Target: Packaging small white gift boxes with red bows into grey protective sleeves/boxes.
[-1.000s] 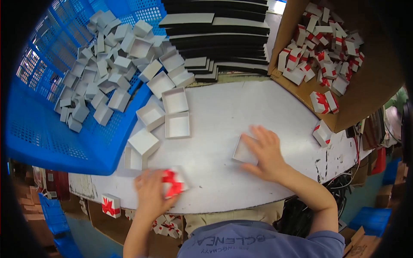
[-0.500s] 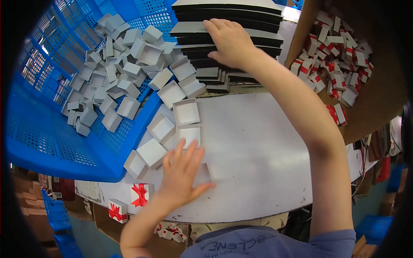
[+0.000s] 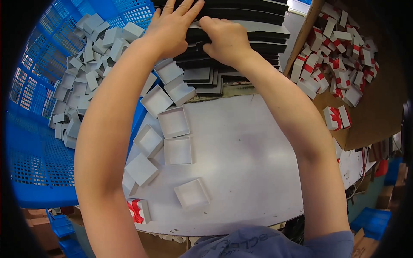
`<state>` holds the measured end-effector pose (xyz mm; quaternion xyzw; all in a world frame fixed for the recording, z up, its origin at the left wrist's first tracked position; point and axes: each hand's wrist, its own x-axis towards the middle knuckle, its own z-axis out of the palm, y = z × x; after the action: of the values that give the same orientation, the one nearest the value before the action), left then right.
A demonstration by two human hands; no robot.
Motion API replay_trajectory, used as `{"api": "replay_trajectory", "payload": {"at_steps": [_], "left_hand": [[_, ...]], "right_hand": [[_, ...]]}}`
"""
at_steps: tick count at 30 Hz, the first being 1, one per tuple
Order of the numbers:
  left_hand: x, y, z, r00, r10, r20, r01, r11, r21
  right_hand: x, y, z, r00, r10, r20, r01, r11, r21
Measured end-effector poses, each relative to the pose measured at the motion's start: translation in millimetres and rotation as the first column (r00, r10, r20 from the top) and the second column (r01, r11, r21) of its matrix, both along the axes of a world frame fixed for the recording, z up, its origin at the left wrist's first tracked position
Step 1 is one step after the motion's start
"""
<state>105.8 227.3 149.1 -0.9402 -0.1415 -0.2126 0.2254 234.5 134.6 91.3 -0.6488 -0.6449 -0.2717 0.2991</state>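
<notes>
Both hands are at a stack of black sheets with grey faces at the far side of the table. My left hand lies over the left part of the stack, fingers spread. My right hand is beside it, its fingers curled at the sheets' edge; what they grip is partly hidden. A small dark piece shows between the hands. Near me on the table lies an open white box half. More white box halves lie left of it, some hollow side up. A white box with a red bow sits at the near left edge.
A blue mesh basket heaped with white box halves stands on the left, partly behind my left arm. On the right, a cardboard carton holds many white boxes with red ribbons. The white tabletop curves toward me.
My left hand has moved from the near box half up to the stack, beside my right hand. My right hand stays at the stack, its fingers now more curled. The whole view has shifted slightly.
</notes>
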Motion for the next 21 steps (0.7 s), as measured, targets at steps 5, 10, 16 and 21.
{"api": "replay_trajectory", "payload": {"at_steps": [5,10,16,21], "left_hand": [[-17.1,10.6,-1.2,0.741,-0.626,0.242,0.665,0.735,-0.134],[-16.0,-19.8,27.5,0.944,0.056,-0.326,-0.14,0.96,-0.241],[-53.8,18.3,-37.0,0.96,0.076,-0.269,-0.124,0.978,-0.167],[-99.1,-42.6,-70.4,0.988,-0.147,-0.039,0.117,0.9,-0.419]], "right_hand": [[-3.5,-20.8,4.7,0.974,0.119,-0.195,-0.111,0.993,0.049],[-9.0,-61.2,14.2,0.933,0.224,-0.282,-0.254,0.964,-0.074],[-32.1,-139.7,-46.1,0.924,0.358,0.136,-0.328,0.923,-0.204],[-51.2,-184.6,-94.8,0.995,0.037,-0.094,-0.062,0.959,-0.276]]}}
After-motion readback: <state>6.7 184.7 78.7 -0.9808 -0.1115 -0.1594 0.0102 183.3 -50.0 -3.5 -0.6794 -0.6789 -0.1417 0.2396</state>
